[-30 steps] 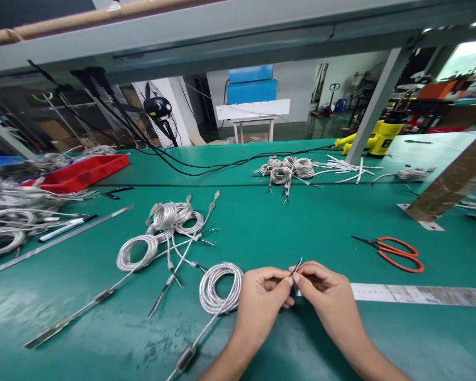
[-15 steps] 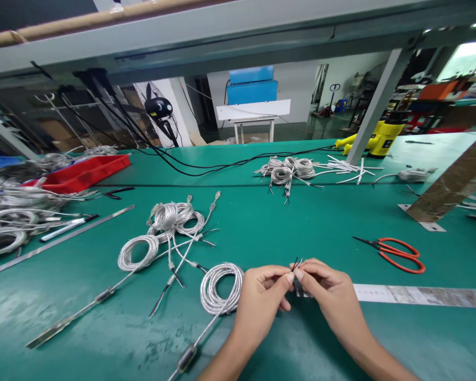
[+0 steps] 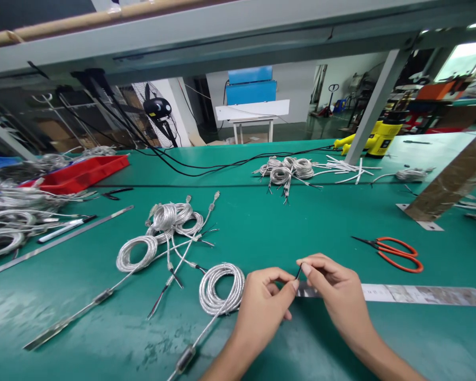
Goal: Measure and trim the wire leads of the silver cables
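Observation:
My left hand [image 3: 263,304] is closed in a pinch on the end of a cable, beside a silver coiled cable [image 3: 206,290]. Dark thin wires [image 3: 298,272] stick up out of that pinch. The fingertips of my right hand [image 3: 337,288] are closed on the upper ends of these wires. Whether the pinched end belongs to the nearby coil is hidden behind my left hand. A steel ruler [image 3: 424,295] lies flat behind and to the right of my hands. Scissors with orange handles [image 3: 398,255] rest beyond it.
More silver cable coils [image 3: 136,254] with bare wire ends lie left of centre. Another bundle [image 3: 281,174] sits farther back, near white tubes [image 3: 344,165]. At left are a red tray [image 3: 82,174], a marker [image 3: 65,230] and a metal strip [image 3: 102,221]. A post [image 3: 375,111] stands at right.
My hands have moved slightly apart, the right one a little up and to the right. The wires, spread out before, now run as one line between my fingertips.

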Motion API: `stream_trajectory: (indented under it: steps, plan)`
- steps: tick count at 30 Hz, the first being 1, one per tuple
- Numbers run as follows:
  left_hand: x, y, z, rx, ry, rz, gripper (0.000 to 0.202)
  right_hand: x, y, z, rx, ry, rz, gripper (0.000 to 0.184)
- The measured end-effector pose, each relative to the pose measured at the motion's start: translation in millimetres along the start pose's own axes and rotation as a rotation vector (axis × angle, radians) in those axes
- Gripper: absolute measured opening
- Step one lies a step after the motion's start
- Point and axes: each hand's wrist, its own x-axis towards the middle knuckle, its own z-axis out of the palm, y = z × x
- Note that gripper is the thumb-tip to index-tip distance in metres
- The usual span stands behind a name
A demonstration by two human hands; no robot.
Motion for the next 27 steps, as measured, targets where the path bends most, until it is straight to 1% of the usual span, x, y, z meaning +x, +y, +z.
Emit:
stream_trajectory:
  steps: [3, 6, 10, 12, 14, 16, 18, 21, 23, 27]
  plan:
    - [-0.7, 2.0, -1.9, -0.034, -0.056, 0.012, 0.019, -2.6, -1.6, 0.3, 0.022, -0.041, -0.009, 0.011]
    - [-0.6, 4.5, -2.5, -0.072, -0.07, 0.035, 0.021, -4.4, -2.9, 0.5, 0.016, -0.078, -0.014, 0.013]
    - [0.5, 4.5, -3.8, -0.091, -0.009, 0.061, 0.019, -7.3, -0.6, 2.3, 0.075, -0.121, 0.05, 0.012]
    - [1.2, 3.2, -5.0, -0.111, 0.045, 0.114, 0.017, -10.1, 2.7, 5.5, 0.12, -0.156, 0.093, 0.011]
    - [1.8, 1.7, -6.0, -0.108, 0.089, 0.183, 0.014, -13.3, 7.0, 10.1, 0.141, -0.235, 0.134, 0.008]
    - [2.1, 1.0, -6.7, -0.107, 0.106, 0.227, 0.01, -16.0, 11.0, 15.2, 0.145, -0.312, 0.155, 0.006]
    - [1.6, 1.6, -7.2, -0.13, 0.09, 0.233, 0.009, -17.2, 13.7, 19.1, 0.145, -0.341, 0.146, 0.01]
    - [0.0, 4.9, -8.0, -0.165, 0.044, 0.195, 0.009, -16.8, 12.9, 21.0, 0.146, -0.347, 0.118, 0.016]
    - [-1.1, 7.7, -8.6, -0.191, 0.027, 0.186, 0.01, -15.9, 9.6, 20.5, 0.15, -0.378, 0.111, 0.014]
    - [-2.7, 12.0, -9.6, -0.24, 0.041, 0.224, 0.009, -15.7, 2.6, 19.1, 0.17, -0.403, 0.061, 0.013]
